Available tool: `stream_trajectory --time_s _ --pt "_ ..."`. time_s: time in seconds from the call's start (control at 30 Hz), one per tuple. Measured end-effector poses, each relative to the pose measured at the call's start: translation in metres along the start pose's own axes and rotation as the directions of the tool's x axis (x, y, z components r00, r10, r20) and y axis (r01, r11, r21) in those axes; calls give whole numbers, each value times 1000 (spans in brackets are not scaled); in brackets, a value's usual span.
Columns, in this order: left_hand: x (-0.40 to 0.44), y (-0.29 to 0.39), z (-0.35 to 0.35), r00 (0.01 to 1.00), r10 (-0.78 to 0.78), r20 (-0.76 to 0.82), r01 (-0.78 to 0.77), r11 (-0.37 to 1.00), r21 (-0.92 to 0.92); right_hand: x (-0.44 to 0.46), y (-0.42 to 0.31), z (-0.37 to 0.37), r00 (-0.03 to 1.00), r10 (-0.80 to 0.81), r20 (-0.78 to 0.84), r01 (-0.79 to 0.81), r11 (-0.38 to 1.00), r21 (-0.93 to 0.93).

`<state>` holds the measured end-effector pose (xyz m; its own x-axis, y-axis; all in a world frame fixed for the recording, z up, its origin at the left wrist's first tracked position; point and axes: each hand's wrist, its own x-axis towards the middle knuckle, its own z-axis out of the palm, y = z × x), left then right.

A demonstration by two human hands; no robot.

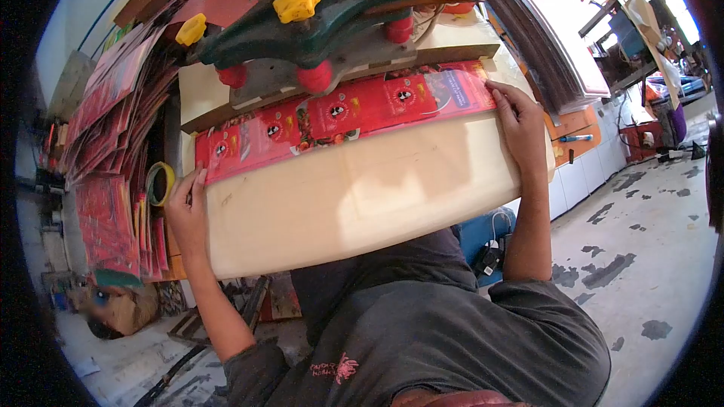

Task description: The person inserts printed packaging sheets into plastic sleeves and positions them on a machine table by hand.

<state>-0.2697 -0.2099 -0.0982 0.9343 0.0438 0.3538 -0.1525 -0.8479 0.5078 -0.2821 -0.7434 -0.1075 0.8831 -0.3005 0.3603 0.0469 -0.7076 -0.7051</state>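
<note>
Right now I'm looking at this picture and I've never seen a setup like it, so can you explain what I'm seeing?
Sure. There is no robot here: a camera on a person's head looks forward and down, so the dark shirt is the wearer's own. The bare left hand and right hand are at opposite ends of a long red printed strip lying on a pale board. Whether they pinch it or just steady it, I can't tell. Beyond it stands a machine with a green bar and yellow knobs; its purpose isn't clear. Red printed sheets are piled on the left.
</note>
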Motion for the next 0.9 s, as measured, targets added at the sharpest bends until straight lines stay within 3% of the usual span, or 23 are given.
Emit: stream_trajectory --time_s 0.23,0.53,0.63,0.73,0.8,0.83,0.9 --pt "5 9 -1 997 -45 61 40 996 78 2 7 1 1000 -10 6 10 1000 -14" --pt "6 1 4 1000 -2 23 2 1000 -7 3 15 3 999 -43 -6 44 999 14" --pt "6 0 4 1000 18 6 -19 999 44 2 14 1 999 -53 0 53 999 3" --pt "5 -4 4 1000 23 -8 -22 999 33 3 8 -2 1000 6 27 -7 999 41" --pt "5 0 3 1000 14 -14 -14 1000 19 4 7 -6 984 168 63 -175 978 114" --pt "6 2 1 1000 6 -19 -6 1000 3 5 9 -5 984 167 66 -174 978 116" --pt "5 -1 2 1000 0 -25 0 1000 -7 6 18 -3 991 121 64 -136 915 381"
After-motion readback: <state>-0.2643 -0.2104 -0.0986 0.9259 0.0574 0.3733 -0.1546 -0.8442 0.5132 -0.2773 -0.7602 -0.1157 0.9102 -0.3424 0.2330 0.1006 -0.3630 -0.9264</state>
